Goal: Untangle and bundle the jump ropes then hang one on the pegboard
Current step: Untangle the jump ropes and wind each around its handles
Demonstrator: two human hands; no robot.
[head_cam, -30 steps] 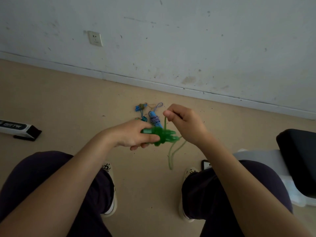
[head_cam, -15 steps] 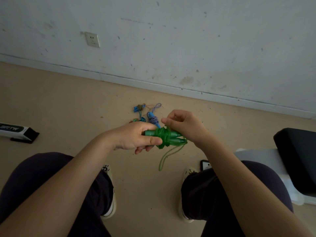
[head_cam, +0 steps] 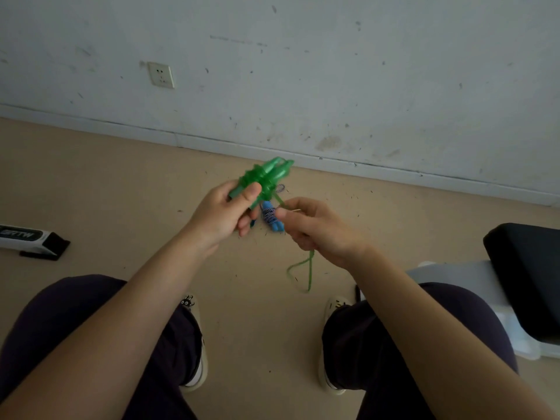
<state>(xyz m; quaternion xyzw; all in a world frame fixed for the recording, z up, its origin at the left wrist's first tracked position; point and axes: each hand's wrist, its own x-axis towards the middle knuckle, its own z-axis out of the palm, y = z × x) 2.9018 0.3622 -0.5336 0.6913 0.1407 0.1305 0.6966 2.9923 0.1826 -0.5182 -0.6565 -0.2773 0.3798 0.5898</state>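
My left hand grips the green jump rope's handles, which point up and to the right with green cord wound round them. My right hand pinches the green cord just right of the handles; a loose loop of it hangs below that hand. On the floor behind my hands lies a blue jump rope, bundled with striped cord, partly hidden by my fingers. No pegboard is in view.
A white and black box lies on the floor at the left. A black seat on a pale base stands at the right. My knees and shoes fill the lower frame. A wall with a socket faces me.
My left hand has tilted the green handles upward and lifted them. My right hand has moved down and right, drawing the cord away from the bundle.
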